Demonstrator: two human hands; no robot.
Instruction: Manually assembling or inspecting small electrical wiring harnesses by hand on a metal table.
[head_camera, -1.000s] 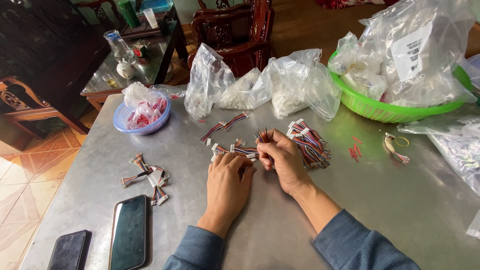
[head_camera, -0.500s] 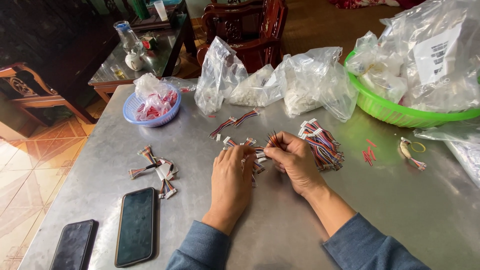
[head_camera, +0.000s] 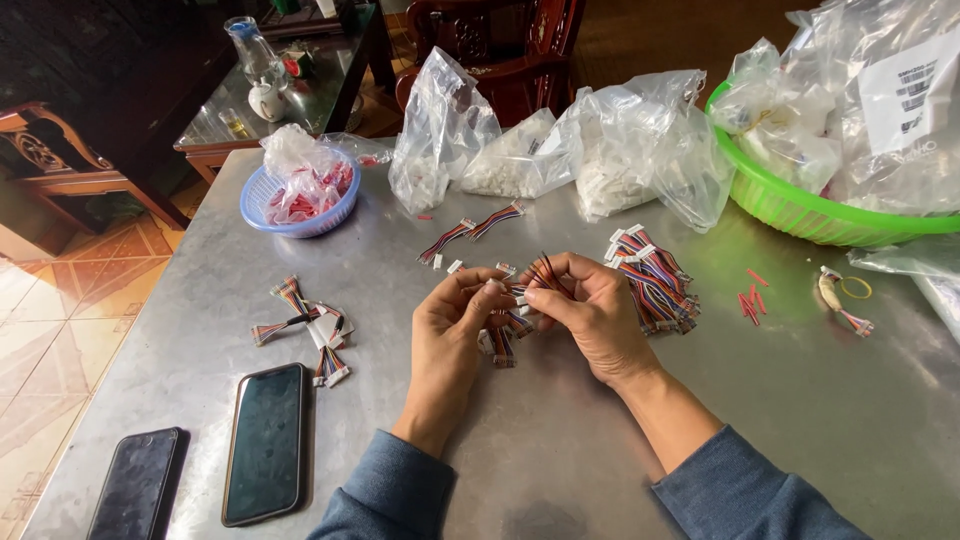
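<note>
Both hands are holding their place as before; your left hand (head_camera: 450, 325) and right hand (head_camera: 590, 310) are pinching a small wire harness (head_camera: 540, 272) between the fingers, seating wires. Next, likely, you're adding it to the bundle (head_camera: 655, 280) just right of them.

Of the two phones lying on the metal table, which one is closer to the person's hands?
The larger phone, screen up with a pale edge, lies nearer the left hand. The smaller dark phone sits farther out, by the table's corner.
</note>
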